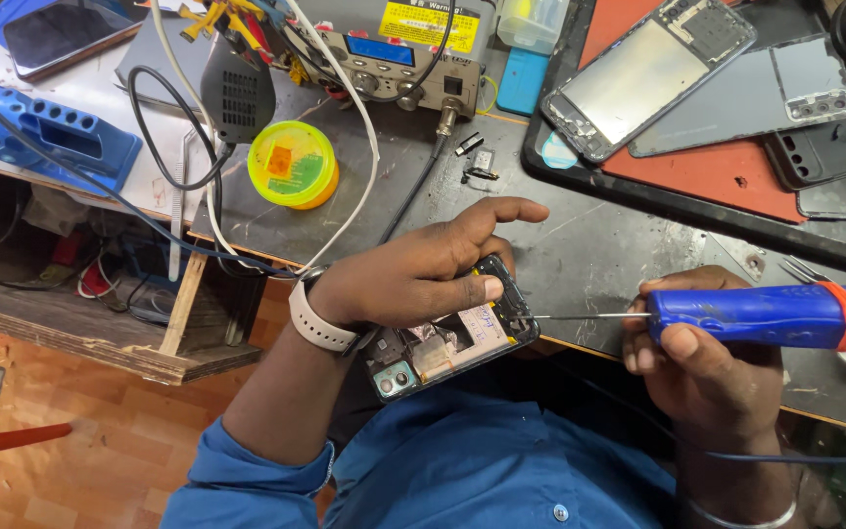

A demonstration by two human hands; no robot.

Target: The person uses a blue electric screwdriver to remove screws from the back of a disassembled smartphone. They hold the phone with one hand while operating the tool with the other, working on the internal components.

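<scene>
Both hands are busy: left hand (413, 279) clamps the opened phone (452, 333) at the worktop (599, 255) edge, right hand (707, 367) grips a blue soldering iron (775, 315). Its tip could slip and scorch the board.

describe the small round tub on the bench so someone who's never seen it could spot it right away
Start at the grey power supply unit at the back of the dark workbench. Just in front of it and to its left, beside the white cable, sits the round tub. It is the only neon yellow-green thing there, with an orange patch on its lid.
</scene>
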